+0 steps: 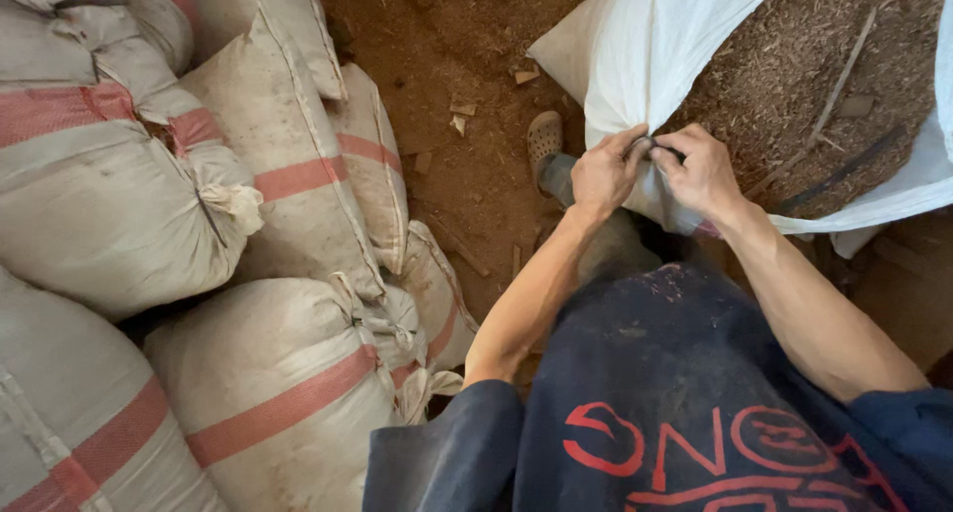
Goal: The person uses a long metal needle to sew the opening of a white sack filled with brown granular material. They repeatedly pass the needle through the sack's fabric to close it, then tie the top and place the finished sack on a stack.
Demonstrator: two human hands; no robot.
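Here we pinch the gathered rim of the open white sack (645, 55) with the fingers of both our left hand (606, 174) and right hand (703, 174), holding it up on the dirt floor (447, 35) so its sawdust (794, 75) stays in, beside the tied sacks (278, 373).

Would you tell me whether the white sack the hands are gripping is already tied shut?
No: the white sack gapes open, showing brown chaff, while both hands pinch its rim.
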